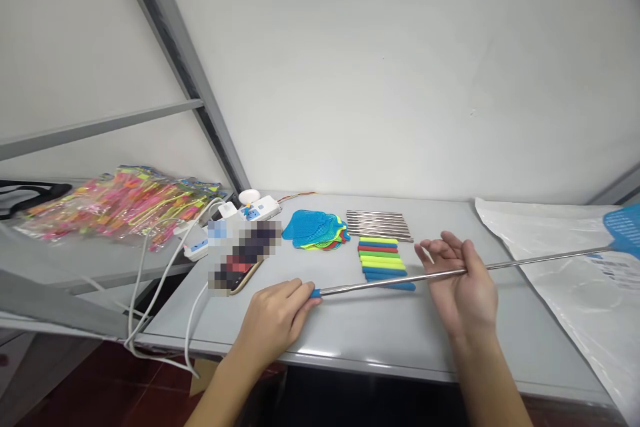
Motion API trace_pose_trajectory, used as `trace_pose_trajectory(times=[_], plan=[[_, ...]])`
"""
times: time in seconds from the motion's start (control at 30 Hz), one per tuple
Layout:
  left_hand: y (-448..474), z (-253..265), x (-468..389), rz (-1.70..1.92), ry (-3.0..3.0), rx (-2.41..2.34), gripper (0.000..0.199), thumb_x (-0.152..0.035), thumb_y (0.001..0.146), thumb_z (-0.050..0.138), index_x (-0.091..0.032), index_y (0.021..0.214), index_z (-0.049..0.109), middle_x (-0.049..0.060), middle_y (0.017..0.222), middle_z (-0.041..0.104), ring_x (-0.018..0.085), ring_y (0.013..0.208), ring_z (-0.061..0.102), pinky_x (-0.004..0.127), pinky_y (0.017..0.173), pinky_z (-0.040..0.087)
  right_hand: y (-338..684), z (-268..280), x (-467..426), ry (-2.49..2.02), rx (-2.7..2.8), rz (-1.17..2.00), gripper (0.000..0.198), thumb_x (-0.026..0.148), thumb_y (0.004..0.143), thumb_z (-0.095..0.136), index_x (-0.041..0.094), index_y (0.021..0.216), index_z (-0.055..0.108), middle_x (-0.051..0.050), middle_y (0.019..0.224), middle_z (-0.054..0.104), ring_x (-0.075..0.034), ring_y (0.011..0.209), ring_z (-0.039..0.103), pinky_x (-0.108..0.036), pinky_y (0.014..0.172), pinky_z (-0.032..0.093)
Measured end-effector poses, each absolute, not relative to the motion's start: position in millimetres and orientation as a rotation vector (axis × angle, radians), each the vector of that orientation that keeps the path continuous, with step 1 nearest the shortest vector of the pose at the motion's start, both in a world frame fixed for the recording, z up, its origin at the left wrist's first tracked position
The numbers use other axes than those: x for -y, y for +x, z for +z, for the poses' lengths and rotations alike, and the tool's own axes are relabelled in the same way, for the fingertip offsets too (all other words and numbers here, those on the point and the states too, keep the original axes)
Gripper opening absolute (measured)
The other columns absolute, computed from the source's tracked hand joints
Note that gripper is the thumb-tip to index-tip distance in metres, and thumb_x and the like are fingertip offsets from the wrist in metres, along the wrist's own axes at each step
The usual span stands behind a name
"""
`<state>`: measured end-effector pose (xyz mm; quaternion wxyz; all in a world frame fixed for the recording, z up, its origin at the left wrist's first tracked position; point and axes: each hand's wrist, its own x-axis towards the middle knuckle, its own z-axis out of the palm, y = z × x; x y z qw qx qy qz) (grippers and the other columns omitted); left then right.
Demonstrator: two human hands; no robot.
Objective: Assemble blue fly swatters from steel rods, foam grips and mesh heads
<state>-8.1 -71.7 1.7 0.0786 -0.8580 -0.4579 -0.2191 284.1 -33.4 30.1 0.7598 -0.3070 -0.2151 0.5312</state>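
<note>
An extended telescopic fly swatter point(390, 282) stretches across the view, its metal shaft sloping up to a blue mesh head cut off at the right edge. My left hand point(275, 313) is closed around its blue handle end. Palm up, my right hand point(465, 293) holds the shaft under its thumb, with the fingers loosely curled. Behind the shaft lie a row of coloured handle tubes point(381, 260), a row of metal rods point(379, 223) and a stack of mesh swatter heads point(314, 228), blue on top.
A phone point(245, 273), partly blurred out, lies left of the hands. Power strips point(260, 208) and white cables point(135, 287) run beside it. Bagged colourful items point(130, 203) fill the left shelf. White plastic packaging point(550, 240) covers the table's right side.
</note>
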Motion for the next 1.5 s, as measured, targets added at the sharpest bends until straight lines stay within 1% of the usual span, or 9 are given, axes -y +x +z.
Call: trace_pose_trajectory(times=[0.27,0.77,0.87,0.93,1.0,1.07,1.27,1.37,1.5], plan=[[4,13,81,-0.613,-2.589,1.343,0.023,-0.029,0.101,0.038,-0.019,0.088,0.055,-0.001,0.068,0.057,0.015,0.059,0.054,0.028,0.054,0.031,239,28,53,-0.666,0.72,1.362,0.04,0.047,0.095,0.045,0.02,0.103,0.073,-0.011,0.12,0.069,-0.027,0.123,0.055,-0.047,0.109,0.033],[16,8,89,-0.817,-2.642,1.39,0.02,-0.028,0.1,0.039,-0.02,0.089,0.054,-0.001,0.069,0.056,0.015,0.059,0.053,0.027,0.056,0.032,205,39,67,-0.576,0.91,1.461,0.04,0.046,0.097,0.042,0.021,0.112,0.07,-0.009,0.126,0.065,-0.027,0.121,0.057,-0.047,0.11,0.033],[2,7,85,-0.773,-2.601,1.399,0.02,-0.03,0.1,0.042,-0.02,0.089,0.056,-0.001,0.067,0.055,0.014,0.058,0.052,0.027,0.057,0.032,246,45,50,-0.492,0.591,1.394,0.039,0.051,0.093,0.047,0.021,0.105,0.069,-0.007,0.116,0.069,-0.024,0.11,0.063,-0.045,0.102,0.044],[-7,6,82,-0.734,-2.571,1.414,0.021,-0.032,0.1,0.044,-0.021,0.089,0.058,-0.001,0.067,0.055,0.015,0.059,0.052,0.027,0.057,0.032,281,49,38,-0.456,0.314,1.249,0.034,0.042,0.095,0.043,0.02,0.089,0.068,-0.001,0.082,0.07,-0.014,0.081,0.068,-0.038,0.093,0.051],[-15,4,80,-0.708,-2.561,1.427,0.021,-0.033,0.1,0.044,-0.021,0.09,0.059,-0.001,0.066,0.055,0.015,0.059,0.052,0.027,0.058,0.032,308,50,29,-0.42,0.2,1.242,0.034,0.027,0.097,0.038,0.019,0.074,0.061,0.006,0.057,0.055,-0.005,0.05,0.054,-0.028,0.081,0.054],[-20,1,78,-0.704,-2.573,1.435,0.022,-0.033,0.1,0.044,-0.021,0.09,0.059,-0.001,0.066,0.055,0.015,0.06,0.053,0.027,0.058,0.032,321,50,24,-0.455,0.218,1.222,0.037,0.025,0.098,0.036,0.018,0.07,0.059,0.008,0.052,0.048,-0.005,0.044,0.047,-0.024,0.072,0.053],[-11,4,79,-0.783,-2.59,1.397,0.019,-0.029,0.1,0.043,-0.02,0.097,0.059,-0.001,0.07,0.059,0.015,0.062,0.057,0.026,0.059,0.034,270,40,35,-0.608,0.552,1.073,0.045,0.044,0.098,0.038,0.02,0.081,0.072,-0.005,0.073,0.072,-0.018,0.083,0.068,-0.04,0.095,0.047],[2,8,81,-0.742,-2.637,1.388,0.02,-0.031,0.1,0.042,-0.02,0.095,0.059,-0.001,0.071,0.061,0.015,0.061,0.058,0.027,0.057,0.034,233,31,47,-0.613,0.72,1.283,0.048,0.05,0.097,0.039,0.02,0.086,0.074,-0.008,0.091,0.076,-0.023,0.102,0.066,-0.045,0.106,0.038],[1,10,82,-0.767,-2.639,1.44,0.021,-0.032,0.1,0.044,-0.021,0.092,0.059,-0.001,0.068,0.059,0.014,0.061,0.056,0.026,0.058,0.034,223,20,59,-0.67,0.803,1.503,0.051,0.06,0.093,0.042,0.022,0.112,0.07,-0.011,0.121,0.068,-0.028,0.12,0.057,-0.048,0.109,0.031]])
